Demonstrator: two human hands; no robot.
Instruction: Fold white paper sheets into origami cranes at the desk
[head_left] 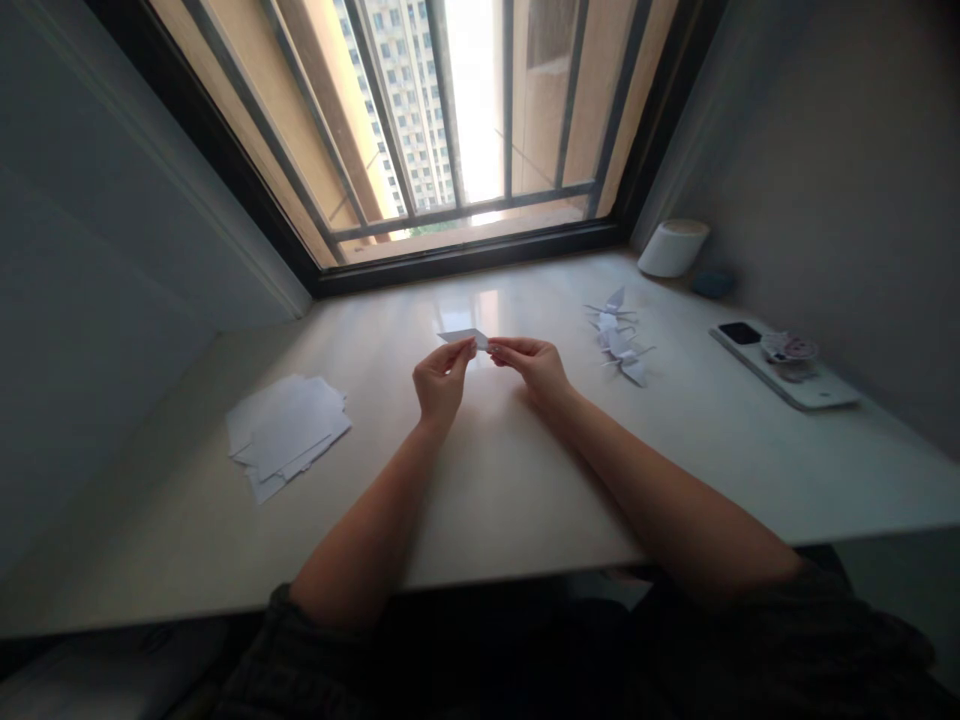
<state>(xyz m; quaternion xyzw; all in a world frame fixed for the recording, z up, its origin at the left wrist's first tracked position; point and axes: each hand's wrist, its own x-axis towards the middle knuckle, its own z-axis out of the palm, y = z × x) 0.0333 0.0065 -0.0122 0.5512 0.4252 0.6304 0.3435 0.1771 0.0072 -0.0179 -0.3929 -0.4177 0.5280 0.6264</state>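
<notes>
A small folded white paper (463,335) is held up above the middle of the table, its pointed end toward the left. My left hand (441,378) pinches its lower edge between thumb and fingers. From the other side, my right hand (536,366) pinches the paper's right end, and the fingertips hide that part. To the right lie several folded paper cranes (621,345), close together in a row. On the left is a loose stack of white paper sheets (289,430).
A phone (784,370) with a round grip (789,350) on its back lies at the right. Behind it stand a white cylindrical object (673,248) and a dark rounded thing (712,284) by the wall. A barred window (465,255) borders the pale table (480,500) at the back.
</notes>
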